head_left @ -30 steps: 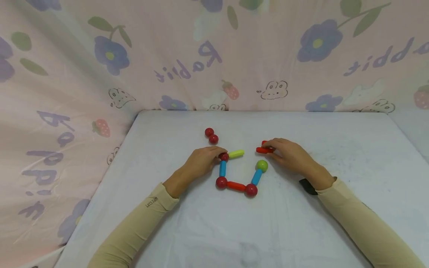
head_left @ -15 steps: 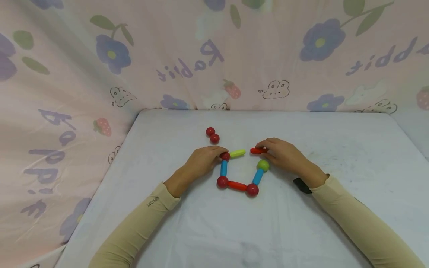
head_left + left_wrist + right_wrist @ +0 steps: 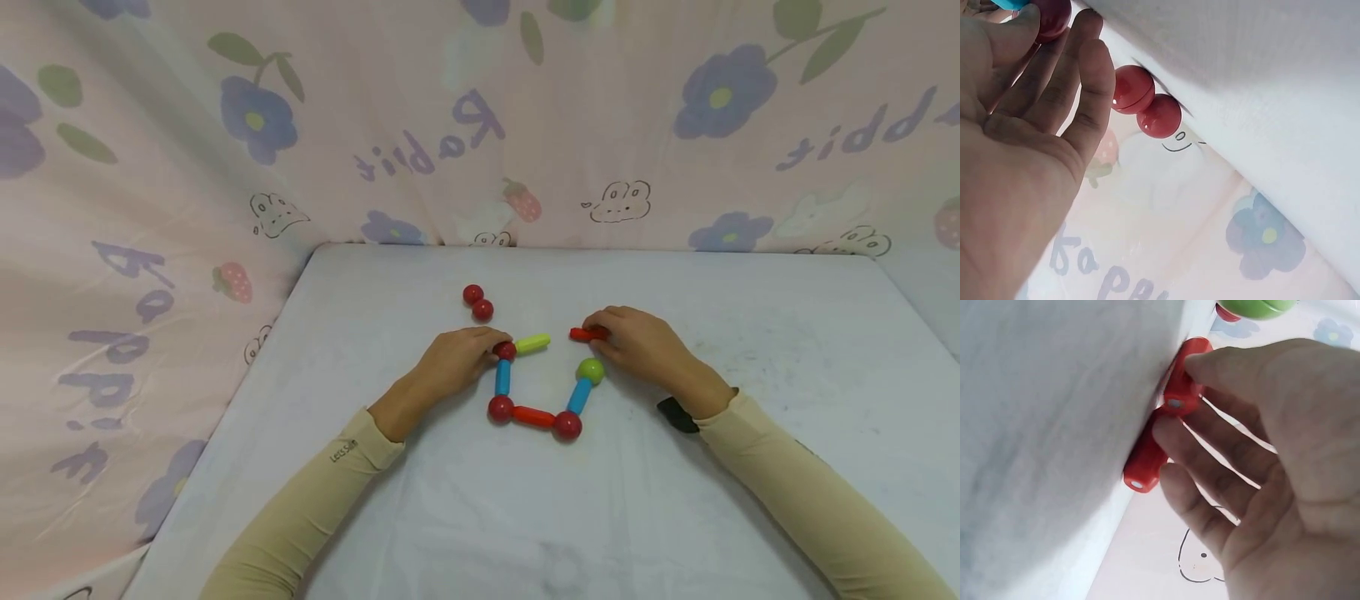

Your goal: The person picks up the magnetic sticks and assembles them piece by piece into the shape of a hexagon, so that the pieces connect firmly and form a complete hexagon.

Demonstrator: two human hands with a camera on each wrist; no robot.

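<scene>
My left hand holds the red ball at the upper left corner of a U-shaped chain. Thumb and fingers are around that ball in the left wrist view. From it a yellow-green rod points right and a blue rod runs down. Farther along come red balls, a red rod, another blue rod and a green ball. My right hand pinches a red rod above the green ball. A second red rod lies against it, touched by the fingers.
Two loose red balls touch each other behind the left hand. The white table ends at a patterned curtain at the back and left. A black object shows beneath the right wrist.
My right hand has moved left with the red rods, then slightly back right. Two red rods showed in the head view at first; now one shows. The left hand still holds its ball.
</scene>
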